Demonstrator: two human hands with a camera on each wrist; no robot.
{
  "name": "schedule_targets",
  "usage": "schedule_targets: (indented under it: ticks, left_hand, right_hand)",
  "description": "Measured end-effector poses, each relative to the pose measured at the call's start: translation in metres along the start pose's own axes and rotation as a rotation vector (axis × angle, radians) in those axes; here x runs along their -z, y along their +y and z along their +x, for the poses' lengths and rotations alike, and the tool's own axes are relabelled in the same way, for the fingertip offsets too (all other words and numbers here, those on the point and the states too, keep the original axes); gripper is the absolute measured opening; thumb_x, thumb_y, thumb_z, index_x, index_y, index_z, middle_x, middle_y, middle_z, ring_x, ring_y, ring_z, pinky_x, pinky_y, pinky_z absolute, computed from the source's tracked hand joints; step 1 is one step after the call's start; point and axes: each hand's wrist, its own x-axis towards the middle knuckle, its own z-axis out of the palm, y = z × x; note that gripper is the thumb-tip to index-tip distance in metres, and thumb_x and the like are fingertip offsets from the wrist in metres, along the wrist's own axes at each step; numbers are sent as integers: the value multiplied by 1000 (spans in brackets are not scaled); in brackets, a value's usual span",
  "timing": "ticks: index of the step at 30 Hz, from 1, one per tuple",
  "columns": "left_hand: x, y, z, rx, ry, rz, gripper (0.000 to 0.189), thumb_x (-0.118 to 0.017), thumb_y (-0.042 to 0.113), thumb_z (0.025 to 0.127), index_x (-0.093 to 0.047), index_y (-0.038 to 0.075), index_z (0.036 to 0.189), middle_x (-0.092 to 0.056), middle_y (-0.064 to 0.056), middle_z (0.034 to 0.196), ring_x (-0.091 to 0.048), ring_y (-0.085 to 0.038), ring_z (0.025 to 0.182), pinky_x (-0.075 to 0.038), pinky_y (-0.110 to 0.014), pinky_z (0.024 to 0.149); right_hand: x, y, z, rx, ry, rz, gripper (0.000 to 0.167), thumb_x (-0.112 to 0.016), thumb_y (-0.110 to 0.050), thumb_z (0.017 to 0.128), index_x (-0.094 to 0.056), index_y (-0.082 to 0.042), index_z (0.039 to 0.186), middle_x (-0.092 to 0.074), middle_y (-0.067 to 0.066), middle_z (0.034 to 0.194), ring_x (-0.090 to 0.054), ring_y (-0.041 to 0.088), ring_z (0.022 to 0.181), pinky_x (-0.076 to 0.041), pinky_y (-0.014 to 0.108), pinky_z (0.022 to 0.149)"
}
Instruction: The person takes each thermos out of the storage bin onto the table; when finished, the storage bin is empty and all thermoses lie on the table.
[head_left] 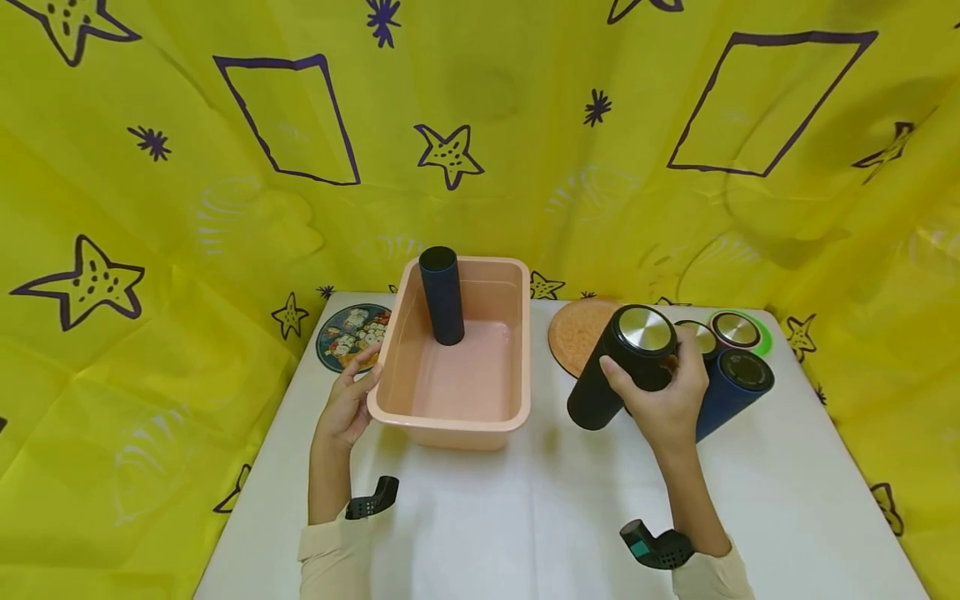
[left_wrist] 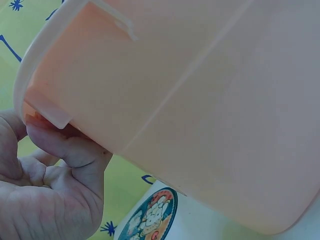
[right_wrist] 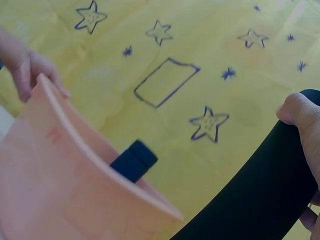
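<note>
My left hand (head_left: pixel 348 404) grips the left rim of a pink plastic basin (head_left: pixel 450 419), its fingers curled at the lip in the left wrist view. Inside the basin, toward its back left corner, a slim dark blue flask (head_left: pixel 444 300) stands upright. To the right of the basin my right hand (head_left: pixel 671 404) holds a thick black flask (head_left: pixel 600 387) near its top, tilted, with a round silver end facing up. The right wrist view shows that hand's thumb against the dark side of the flask. The basin's outer wall (left_wrist: pixel 175 100) fills most of the left wrist view.
Right of my right hand stand a blue flask (head_left: pixel 731 387), a flask with a silver end (head_left: pixel 697 333) and another silver-ended one (head_left: pixel 735 327) by a green-rimmed disc (head_left: pixel 763 333). Behind lie a brown round mat (head_left: pixel 573 333) and a patterned round mat (head_left: pixel 352 333). Yellow curtains surround the white table.
</note>
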Motion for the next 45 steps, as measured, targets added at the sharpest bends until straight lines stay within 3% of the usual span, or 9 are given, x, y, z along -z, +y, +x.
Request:
schedule_targets:
  ticks: [7, 17, 19, 26, 31, 40, 45]
  left_hand:
    - [-1, -1, -1, -4, 4, 8, 47, -50, 8, 101, -36, 11, 146, -65, 0, 113, -71, -11, 84, -60, -26, 69]
    - [-1, 0, 1, 16, 14, 7, 53, -49, 7, 102, -30, 11, 151, -64, 0, 116, -71, -11, 87, -60, -28, 72]
    - [-1, 0, 1, 14, 13, 10, 53, -49, 7, 102, -30, 11, 151, -64, 0, 116, -71, -11, 87, -60, -28, 71]
    - [-2, -1, 1, 1, -1, 10, 54, -48, 7, 102, -28, 9, 152, -63, -1, 115, -71, -12, 87, -60, -28, 71]
    - [-2, -1, 0, -9, -17, 1, 55, -48, 6, 102, -26, 8, 152, -61, -1, 119, -71, -12, 89, -60, -28, 73]
    - [-2, -2, 0, -4, -5, 22, 56, -49, 8, 101, -26, 9, 153, -57, -1, 124, -69, -12, 93, -60, -28, 76]
    - [-3, -1, -1, 2, -2, 25, 57, -48, 8, 102, -23, 9, 154, -54, -1, 127, -69, -11, 94, -60, -27, 77]
  right_hand:
    - [15, 20, -15, -5, 62, -61, 57, -77, 7, 60, -52, 22, 109, -56, -19, 104, -54, -2, 95, -44, 15, 74]
    - [27, 38, -33, -119, 129, -126, 61, -78, 7, 63, -52, 19, 117, -53, -19, 109, -53, -1, 96, -44, 12, 76]
    - [29, 42, -37, -139, 144, -144, 61, -79, 7, 64, -53, 16, 119, -52, -18, 110, -53, -1, 98, -45, 10, 78]
    - [41, 88, -52, -157, 204, -216, 70, -87, -7, 64, -58, -13, 128, -50, -19, 121, -49, 11, 115, -44, 15, 88]
    - [41, 91, -57, -162, 249, -247, 69, -88, -8, 65, -57, -5, 127, -48, -16, 124, -46, 10, 117, -42, 18, 90]
    - [39, 104, -63, -196, 330, -320, 68, -89, -4, 62, -56, 5, 122, -43, -19, 116, -44, 2, 112, -42, 13, 87]
    - [37, 105, -62, -191, 348, -328, 68, -90, -7, 63, -57, 2, 122, -43, -19, 118, -44, 2, 112, -41, 15, 88]
